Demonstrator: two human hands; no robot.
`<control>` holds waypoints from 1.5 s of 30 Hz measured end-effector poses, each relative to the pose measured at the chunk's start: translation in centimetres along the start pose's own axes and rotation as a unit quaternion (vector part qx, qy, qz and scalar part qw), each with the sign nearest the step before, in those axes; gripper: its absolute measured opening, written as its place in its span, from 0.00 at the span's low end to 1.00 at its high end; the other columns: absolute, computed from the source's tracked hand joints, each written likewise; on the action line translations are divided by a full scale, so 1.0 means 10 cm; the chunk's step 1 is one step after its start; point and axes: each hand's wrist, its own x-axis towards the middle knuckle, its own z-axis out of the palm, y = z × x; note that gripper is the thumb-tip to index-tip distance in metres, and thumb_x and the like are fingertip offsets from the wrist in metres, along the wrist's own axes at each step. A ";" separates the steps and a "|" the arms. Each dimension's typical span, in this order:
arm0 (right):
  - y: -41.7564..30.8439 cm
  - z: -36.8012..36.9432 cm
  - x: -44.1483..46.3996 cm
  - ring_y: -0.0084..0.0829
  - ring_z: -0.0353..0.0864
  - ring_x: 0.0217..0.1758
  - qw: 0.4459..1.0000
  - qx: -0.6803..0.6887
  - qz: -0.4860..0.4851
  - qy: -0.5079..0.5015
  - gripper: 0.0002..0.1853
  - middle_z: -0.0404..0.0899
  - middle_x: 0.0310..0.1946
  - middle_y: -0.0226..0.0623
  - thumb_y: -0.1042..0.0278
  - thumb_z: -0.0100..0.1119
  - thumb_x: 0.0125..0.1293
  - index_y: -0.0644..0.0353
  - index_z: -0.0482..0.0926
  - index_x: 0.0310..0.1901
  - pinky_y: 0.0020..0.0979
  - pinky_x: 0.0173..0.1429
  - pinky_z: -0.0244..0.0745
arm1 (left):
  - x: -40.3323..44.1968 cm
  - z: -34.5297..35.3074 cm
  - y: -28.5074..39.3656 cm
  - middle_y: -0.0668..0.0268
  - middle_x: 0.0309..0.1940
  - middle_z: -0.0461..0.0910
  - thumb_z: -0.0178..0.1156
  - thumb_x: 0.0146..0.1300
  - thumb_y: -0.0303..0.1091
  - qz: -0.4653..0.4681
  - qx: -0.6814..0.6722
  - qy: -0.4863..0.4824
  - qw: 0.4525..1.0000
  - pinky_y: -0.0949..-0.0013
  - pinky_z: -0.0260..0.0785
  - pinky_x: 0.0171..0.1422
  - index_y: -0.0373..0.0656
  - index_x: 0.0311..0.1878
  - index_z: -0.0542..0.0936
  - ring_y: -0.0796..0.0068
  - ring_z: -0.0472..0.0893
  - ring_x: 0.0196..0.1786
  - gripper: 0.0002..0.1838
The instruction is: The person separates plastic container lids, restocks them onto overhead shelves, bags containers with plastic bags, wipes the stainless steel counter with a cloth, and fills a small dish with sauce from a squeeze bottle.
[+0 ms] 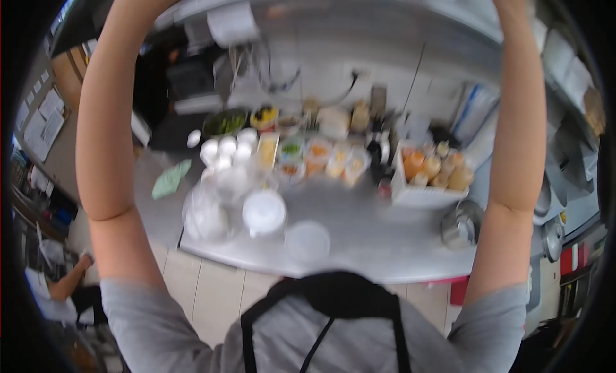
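Both my arms reach up past the top edge of the head view, so my left hand and my right hand are out of sight, above a metal shelf [359, 2]. Below, on the steel counter [378, 244], stand a white round tub [264, 212], a translucent round lid or container [307, 241] and clear plastic bags [208, 212]. Several small containers of chopped food [316, 149] are lined up behind them. To the right, a white basket [427, 196] holds several bottles with orange and pale contents. The picture is blurred.
A metal pot [461, 224] stands at the counter's right end. White cups [226, 146], a green cloth [171, 179] and a bowl of greens [226, 122] are at the left. Another person's arm [72, 278] shows at the lower left.
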 end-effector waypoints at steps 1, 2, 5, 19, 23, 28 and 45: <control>-0.31 -0.14 -0.41 0.44 0.73 0.47 0.999 0.007 0.036 -0.021 0.13 0.75 0.42 0.45 0.79 0.50 0.53 0.64 0.73 0.43 0.37 0.50 0.70 | -0.48 -0.03 -0.01 0.58 0.46 0.77 0.59 0.57 0.44 -0.083 -0.058 -0.010 0.995 0.67 0.65 0.57 0.38 0.50 0.76 0.64 0.76 0.50 0.22; -0.67 -0.32 -0.88 0.40 0.74 0.49 0.969 0.067 0.171 -0.165 0.14 0.75 0.44 0.42 0.75 0.53 0.55 0.62 0.74 0.45 0.35 0.52 0.70 | -0.97 0.07 0.16 0.61 0.42 0.78 0.59 0.58 0.41 -0.110 -0.086 -0.036 0.989 0.70 0.66 0.54 0.39 0.48 0.77 0.68 0.76 0.47 0.19; -1.61 -0.74 -2.41 0.33 0.75 0.51 0.756 0.272 0.400 -0.440 0.14 0.78 0.45 0.34 0.67 0.62 0.54 0.56 0.78 0.43 0.32 0.56 0.68 | -2.66 0.58 0.51 0.65 0.39 0.80 0.58 0.58 0.37 -0.364 -0.123 -0.193 0.903 0.70 0.67 0.49 0.40 0.46 0.79 0.75 0.77 0.40 0.15; -3.13 -1.69 -4.88 0.43 0.64 0.62 0.671 0.301 0.339 -0.587 0.05 0.68 0.54 0.44 0.74 0.54 0.57 0.62 0.69 0.33 0.46 0.66 0.56 | -4.87 1.93 1.44 0.60 0.39 0.76 0.60 0.57 0.38 -0.771 -0.315 -0.184 0.522 0.72 0.72 0.39 0.32 0.56 0.70 0.73 0.76 0.40 0.26; -3.14 -1.69 -4.67 0.44 0.67 0.58 0.677 0.307 0.386 -0.545 0.04 0.69 0.52 0.44 0.74 0.54 0.57 0.62 0.71 0.34 0.41 0.63 0.61 | -4.80 2.03 1.30 0.62 0.35 0.78 0.57 0.58 0.30 -0.759 -0.429 -0.163 0.461 0.74 0.71 0.37 0.33 0.57 0.69 0.76 0.77 0.35 0.24; -3.07 -1.20 -4.11 0.29 0.77 0.42 0.594 0.195 0.642 -0.444 0.09 0.76 0.42 0.37 0.73 0.60 0.57 0.64 0.76 0.39 0.25 0.44 0.72 | -4.18 1.96 1.54 0.58 0.36 0.80 0.56 0.58 0.26 -0.596 -0.332 -0.093 0.726 0.73 0.70 0.33 0.36 0.55 0.72 0.77 0.78 0.30 0.20; -3.00 -1.12 -4.04 0.21 0.77 0.36 0.466 0.292 0.798 -0.246 0.08 0.80 0.33 0.34 0.71 0.60 0.59 0.64 0.76 0.37 0.23 0.42 0.71 | -3.88 1.80 1.66 0.63 0.35 0.81 0.59 0.55 0.21 -0.599 -0.344 -0.092 0.717 0.75 0.72 0.38 0.38 0.48 0.79 0.78 0.79 0.35 0.15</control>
